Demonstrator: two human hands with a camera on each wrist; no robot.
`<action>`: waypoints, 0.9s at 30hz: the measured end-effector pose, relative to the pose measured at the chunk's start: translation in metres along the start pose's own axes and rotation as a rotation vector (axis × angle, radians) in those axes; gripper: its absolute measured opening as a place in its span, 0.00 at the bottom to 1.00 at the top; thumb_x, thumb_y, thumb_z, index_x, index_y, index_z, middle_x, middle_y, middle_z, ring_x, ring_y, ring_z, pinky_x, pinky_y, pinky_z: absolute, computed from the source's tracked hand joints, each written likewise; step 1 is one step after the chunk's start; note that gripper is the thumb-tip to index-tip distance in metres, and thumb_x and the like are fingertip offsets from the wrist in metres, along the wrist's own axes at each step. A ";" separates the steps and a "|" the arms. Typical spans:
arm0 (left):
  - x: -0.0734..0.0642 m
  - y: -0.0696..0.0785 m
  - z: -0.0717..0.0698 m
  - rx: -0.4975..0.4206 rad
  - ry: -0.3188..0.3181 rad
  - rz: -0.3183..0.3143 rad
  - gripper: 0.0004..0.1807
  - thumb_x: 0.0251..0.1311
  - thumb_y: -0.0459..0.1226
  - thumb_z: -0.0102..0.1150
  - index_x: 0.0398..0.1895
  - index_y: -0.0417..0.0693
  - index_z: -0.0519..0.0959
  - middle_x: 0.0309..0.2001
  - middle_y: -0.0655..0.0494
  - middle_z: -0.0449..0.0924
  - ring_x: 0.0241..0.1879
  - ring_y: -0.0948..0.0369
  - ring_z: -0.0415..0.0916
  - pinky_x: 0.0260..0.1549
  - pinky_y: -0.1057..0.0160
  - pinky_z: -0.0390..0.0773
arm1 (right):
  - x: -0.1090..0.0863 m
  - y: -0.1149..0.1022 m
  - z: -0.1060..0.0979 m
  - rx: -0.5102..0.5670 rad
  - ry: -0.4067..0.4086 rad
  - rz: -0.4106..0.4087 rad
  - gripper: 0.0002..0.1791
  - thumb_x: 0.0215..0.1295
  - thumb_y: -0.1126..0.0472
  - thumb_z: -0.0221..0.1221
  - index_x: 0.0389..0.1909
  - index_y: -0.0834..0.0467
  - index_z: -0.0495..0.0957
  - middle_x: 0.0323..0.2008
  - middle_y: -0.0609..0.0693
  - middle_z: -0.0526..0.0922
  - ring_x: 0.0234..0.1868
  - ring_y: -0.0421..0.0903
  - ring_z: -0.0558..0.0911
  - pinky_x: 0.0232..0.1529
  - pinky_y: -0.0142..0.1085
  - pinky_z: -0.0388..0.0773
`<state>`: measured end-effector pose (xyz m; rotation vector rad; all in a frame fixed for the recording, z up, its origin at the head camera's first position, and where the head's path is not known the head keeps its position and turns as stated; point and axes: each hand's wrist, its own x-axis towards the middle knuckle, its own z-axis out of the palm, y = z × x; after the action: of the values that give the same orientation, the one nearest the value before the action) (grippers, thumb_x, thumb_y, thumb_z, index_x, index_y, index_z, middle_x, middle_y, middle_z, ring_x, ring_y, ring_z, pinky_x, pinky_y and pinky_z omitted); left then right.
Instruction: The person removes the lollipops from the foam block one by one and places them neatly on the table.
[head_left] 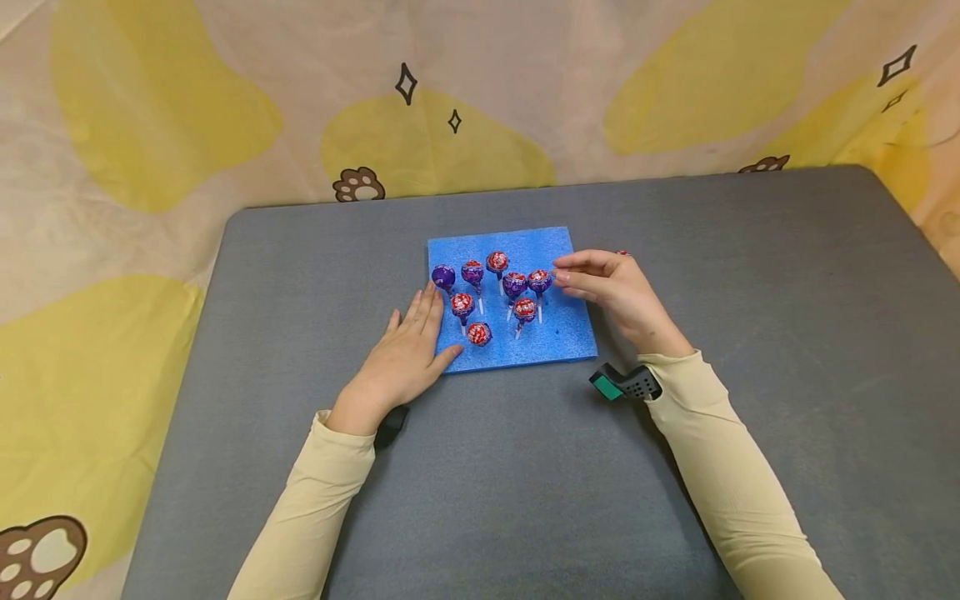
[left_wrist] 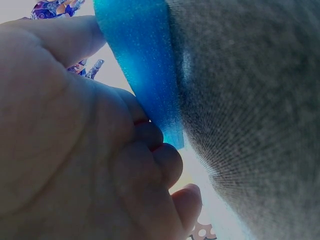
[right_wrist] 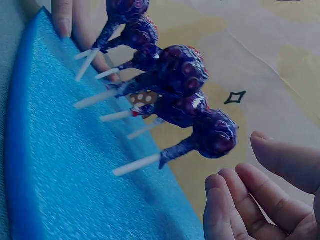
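Several lollipops in purple and red wrappers stand on their white sticks in a blue foam board [head_left: 566, 333]. My left hand [head_left: 405, 354] lies with straight fingers against the board's left edge, its thumb over the front left corner. Close to the rightmost lollipop [right_wrist: 217, 135] is my right hand [head_left: 618, 292], its thumb and fingers parted with nothing seen between them. The right wrist view shows a gap between those fingertips [right_wrist: 257, 136] and the wrapped candy. Behind the right hand a small red spot [head_left: 622, 252] peeks out, mostly hidden.
The board lies on a grey table [head_left: 487, 500] toward its far side. A cloth backdrop [head_left: 510, 50] with yellow patches and paw prints hangs behind the table. A dark band with a green part [head_left: 607, 387] is on the right wrist.
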<state>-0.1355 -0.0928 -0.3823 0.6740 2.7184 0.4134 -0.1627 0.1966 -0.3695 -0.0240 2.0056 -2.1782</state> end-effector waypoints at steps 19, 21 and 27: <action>-0.001 0.001 -0.001 0.001 0.010 0.009 0.41 0.71 0.51 0.40 0.73 0.35 0.38 0.74 0.44 0.30 0.73 0.50 0.30 0.67 0.45 0.38 | 0.000 0.007 0.012 -0.065 -0.013 0.026 0.12 0.59 0.69 0.63 0.44 0.65 0.80 0.37 0.48 0.84 0.37 0.41 0.81 0.42 0.33 0.79; -0.001 0.001 -0.001 -0.001 0.016 0.011 0.41 0.70 0.51 0.41 0.73 0.35 0.39 0.74 0.43 0.30 0.73 0.50 0.30 0.67 0.45 0.38 | 0.001 0.008 0.013 -0.069 -0.011 0.024 0.12 0.59 0.69 0.63 0.44 0.66 0.80 0.36 0.48 0.84 0.37 0.41 0.81 0.42 0.33 0.79; -0.001 0.001 -0.001 -0.002 0.018 0.013 0.41 0.70 0.50 0.42 0.73 0.34 0.39 0.74 0.43 0.30 0.73 0.49 0.31 0.67 0.45 0.38 | 0.002 0.008 0.016 -0.055 -0.001 0.016 0.14 0.57 0.71 0.63 0.45 0.69 0.78 0.34 0.47 0.84 0.35 0.40 0.82 0.40 0.33 0.80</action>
<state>-0.1345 -0.0927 -0.3813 0.6908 2.7315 0.4269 -0.1613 0.1802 -0.3764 -0.0169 2.0581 -2.1125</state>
